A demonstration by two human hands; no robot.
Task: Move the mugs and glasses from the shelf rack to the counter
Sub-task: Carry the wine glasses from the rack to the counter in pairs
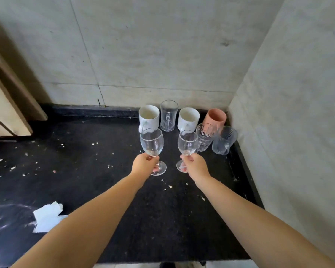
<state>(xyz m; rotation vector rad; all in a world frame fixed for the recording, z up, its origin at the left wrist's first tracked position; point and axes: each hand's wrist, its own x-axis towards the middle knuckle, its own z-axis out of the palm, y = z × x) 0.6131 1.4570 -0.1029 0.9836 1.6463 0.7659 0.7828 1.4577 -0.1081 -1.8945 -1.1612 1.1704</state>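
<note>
Hidden stems: my left hand [144,164] is closed around the stem of the left wine glass [151,142], and my right hand [194,165] is closed around the stem of the right wine glass [187,143]; my fingers cover both stems, so only the bowls and parts of the feet show.
Contact with the counter: I cannot tell whether either foot rests on the black counter [104,171] or hangs just above it.
Landmark: the clear glass mug [168,115] stands upright at the back wall, handle toward me.
Row beside the landmark: a white mug [149,116] just to its left, a second white mug [188,118] just to its right, then a pink cup [216,118] farther right in the corner.
In front of the row: a ribbed tumbler [204,137] and a clear tumbler [224,140] stand to the right of the landmark, nearer me, touching or nearly so; the clear tumbler looks tilted, perhaps from lens distortion.
Overlap: the wine glass bowls partly screen the white mugs' handles.
Contents: every vessel looks empty; a dark fleck shows inside the left white mug.
Open room: left of the landmark the counter is open, strewn with pale crumbs; a white paper scrap [47,216] lies near my left forearm.
Edges: the right wall closes in just beyond the clear tumbler; the counter's front edge runs under my forearms.
Cut off: a wooden cabinet [6,105] at far left is only partly in frame.
</note>
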